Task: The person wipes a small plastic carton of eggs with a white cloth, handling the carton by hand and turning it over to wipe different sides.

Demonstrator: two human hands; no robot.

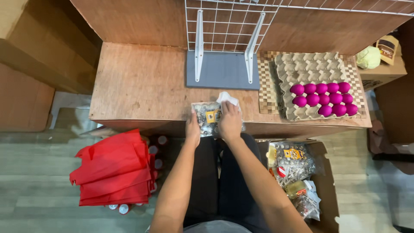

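Looking like a small shop stall or packing corner: rough plywood counter (142, 82) carrying a grey cardboard egg tray (308, 64) with bright pink eggs (323, 99), brown carton of clear-wrapped goods (327, 181) and folded red cloth bags (114, 170) sitting below.

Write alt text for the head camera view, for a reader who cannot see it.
Seen from above, a person's left hand and right hand press on a clear packet at the near edge of a plywood table, the right hand also on a white cloth. A tray of magenta eggs sits to the right; red bags lie on the floor.
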